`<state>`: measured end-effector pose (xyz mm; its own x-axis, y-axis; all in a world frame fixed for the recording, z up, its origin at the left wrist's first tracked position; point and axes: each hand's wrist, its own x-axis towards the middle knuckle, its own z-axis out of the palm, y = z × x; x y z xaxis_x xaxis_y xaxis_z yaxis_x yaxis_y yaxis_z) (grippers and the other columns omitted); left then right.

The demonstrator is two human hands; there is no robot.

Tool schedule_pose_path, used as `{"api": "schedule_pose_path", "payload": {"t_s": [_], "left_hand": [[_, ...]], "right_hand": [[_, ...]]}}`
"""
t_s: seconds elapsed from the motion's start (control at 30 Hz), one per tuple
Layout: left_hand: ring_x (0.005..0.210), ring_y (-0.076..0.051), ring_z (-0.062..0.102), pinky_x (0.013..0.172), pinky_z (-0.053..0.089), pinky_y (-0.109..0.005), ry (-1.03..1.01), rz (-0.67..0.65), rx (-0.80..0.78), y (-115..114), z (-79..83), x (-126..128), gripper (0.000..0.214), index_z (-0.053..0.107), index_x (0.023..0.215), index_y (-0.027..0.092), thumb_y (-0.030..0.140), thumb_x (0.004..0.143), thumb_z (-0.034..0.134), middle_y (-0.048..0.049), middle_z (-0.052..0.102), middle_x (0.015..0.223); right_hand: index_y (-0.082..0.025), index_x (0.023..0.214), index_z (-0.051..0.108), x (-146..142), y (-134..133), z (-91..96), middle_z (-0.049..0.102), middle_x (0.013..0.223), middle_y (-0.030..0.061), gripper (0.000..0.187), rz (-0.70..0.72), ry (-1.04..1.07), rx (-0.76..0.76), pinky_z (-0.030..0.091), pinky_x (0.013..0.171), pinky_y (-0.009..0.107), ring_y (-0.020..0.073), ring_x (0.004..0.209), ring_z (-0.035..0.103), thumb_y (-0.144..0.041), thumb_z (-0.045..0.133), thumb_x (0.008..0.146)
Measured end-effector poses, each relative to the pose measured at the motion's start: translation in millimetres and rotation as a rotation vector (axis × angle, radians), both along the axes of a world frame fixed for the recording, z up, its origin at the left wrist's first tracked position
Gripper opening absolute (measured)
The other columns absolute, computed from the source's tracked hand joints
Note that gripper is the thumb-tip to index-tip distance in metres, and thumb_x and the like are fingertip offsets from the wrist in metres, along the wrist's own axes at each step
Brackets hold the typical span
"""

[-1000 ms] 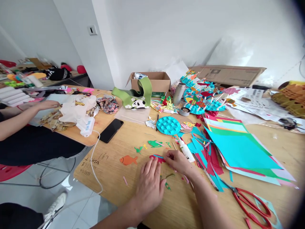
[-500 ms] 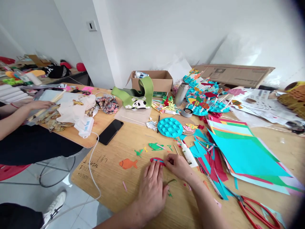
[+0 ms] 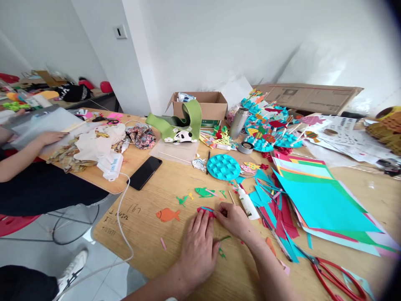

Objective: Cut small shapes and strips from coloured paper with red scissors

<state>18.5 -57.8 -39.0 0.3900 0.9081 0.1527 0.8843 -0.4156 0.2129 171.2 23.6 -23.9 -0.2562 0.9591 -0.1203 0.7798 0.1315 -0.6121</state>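
Pinching a red-and-blue paper scrap (image 3: 206, 211) on the wooden table (image 3: 138, 238), the person's right hand (image 3: 233, 219) keeps a tight grip, its fingertips closed on the scrap's right end. The left hand (image 3: 198, 251) lies spread, its grip open and holding nothing, with the fingertips touching the scrap's left end. The scrap sits between both hands, just below a green paper fish (image 3: 204, 192) and to the right of an orange paper fish (image 3: 168, 215). A thin green strip (image 3: 224, 238) and a small green cutout (image 3: 222, 253) lie by the left hand's thumb. A white glue bottle (image 3: 248, 205) lies just beyond the right hand, beside a stack of colored paper (image 3: 326, 205). Red-handled scissors (image 3: 336, 278) rest at the table's right corner. Farther left, a co-worker's hand (image 3: 50, 138) rests on a clear plastic sheet (image 3: 40, 125).
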Motion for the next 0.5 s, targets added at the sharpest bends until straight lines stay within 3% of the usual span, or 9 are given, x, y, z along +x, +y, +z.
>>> {"api": "schedule_pose_path", "payload": {"t_s": [0.5], "left_hand": [[0.134, -0.027, 0.024, 0.104, 0.031, -0.042, 0.007, 0.042, 0.047, 0.5, -3.9, 1.1, 0.058, 0.029, 0.139, 0.009, 0.04, 0.09, 0.034, -0.0122, 0.033, 0.144]], "right_hand": [[-0.019, 0.06, 0.058, -1.3, 1.8, 0.7, 0.065, 0.062, 0.0037, 0.021, -0.008, -0.034, -0.026, 0.033, 0.052, 0.022, 0.0142, 0.055, 0.056, -0.027, 0.05, 0.078]]}}
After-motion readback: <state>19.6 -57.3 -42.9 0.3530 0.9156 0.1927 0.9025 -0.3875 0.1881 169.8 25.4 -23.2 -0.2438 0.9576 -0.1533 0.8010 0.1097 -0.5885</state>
